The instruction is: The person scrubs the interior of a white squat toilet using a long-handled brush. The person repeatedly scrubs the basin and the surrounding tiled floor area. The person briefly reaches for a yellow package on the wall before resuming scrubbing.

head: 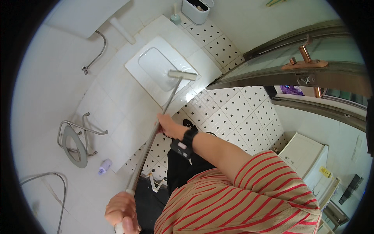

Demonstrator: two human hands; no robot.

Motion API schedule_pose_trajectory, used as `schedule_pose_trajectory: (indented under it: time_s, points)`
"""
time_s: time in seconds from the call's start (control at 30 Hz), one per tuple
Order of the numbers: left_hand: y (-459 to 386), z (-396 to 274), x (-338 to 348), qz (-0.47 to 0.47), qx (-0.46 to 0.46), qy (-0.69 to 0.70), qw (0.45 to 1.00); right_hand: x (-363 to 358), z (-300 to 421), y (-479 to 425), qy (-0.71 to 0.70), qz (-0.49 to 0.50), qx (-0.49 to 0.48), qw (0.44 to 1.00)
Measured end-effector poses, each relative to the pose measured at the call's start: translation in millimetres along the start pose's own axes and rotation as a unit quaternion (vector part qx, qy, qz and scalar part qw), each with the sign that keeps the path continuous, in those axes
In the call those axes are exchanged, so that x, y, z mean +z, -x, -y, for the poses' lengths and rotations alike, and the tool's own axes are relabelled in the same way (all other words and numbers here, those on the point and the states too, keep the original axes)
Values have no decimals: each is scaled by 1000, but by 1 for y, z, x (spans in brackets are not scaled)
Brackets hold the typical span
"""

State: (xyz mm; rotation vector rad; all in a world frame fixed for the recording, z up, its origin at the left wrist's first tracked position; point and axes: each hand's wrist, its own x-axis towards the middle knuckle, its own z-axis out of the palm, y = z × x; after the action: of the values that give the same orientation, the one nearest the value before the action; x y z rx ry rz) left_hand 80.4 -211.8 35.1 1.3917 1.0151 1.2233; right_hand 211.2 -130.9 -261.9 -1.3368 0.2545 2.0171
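Observation:
My right hand [167, 124] is closed around the middle of a long metal pole [150, 140]. Lower left, my left hand [121, 209] grips the pole's upper end by its white handle. The pole slants away from me to a narrow, pale floor brush or squeegee head [182, 75], which lies over the near right part of a white ceramic squat toilet [157, 65]. Whether the head touches the ceramic cannot be told. Wet, shiny patches show on the toilet's rim and the tiles beside it. A black strap with a small device sits on my right wrist.
A raised white tiled platform [108, 108] surrounds the toilet. A metal-framed commode seat [75, 146] and a lilac bottle [105, 166] are at left. A toilet brush holder [175, 19] and white bin [195, 11] stand at the back. An open glazed door [292, 74] juts in from the right.

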Motion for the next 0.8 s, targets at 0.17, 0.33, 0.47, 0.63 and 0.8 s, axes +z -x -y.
schedule_pose_trajectory:
  time_s: [0.17,0.33,0.47,0.63,0.8]
  points:
    - [6,11,20,41,20,-21,999,-11,2,-14,14,5,-31,999]
    - [-7,38,30,223,76,-87,968,-12,44,-46,90,-2,-53,995]
    - [-22,6,24,187,66,2,980,-14,9,-15,20,0,-28,999]
    - [-17,17,26,65,32,-91,993,-11,24,-34,22,45,-51,997]
    - [-42,17,24,245,86,-56,964,0,42,-35,19,14,-56,998]
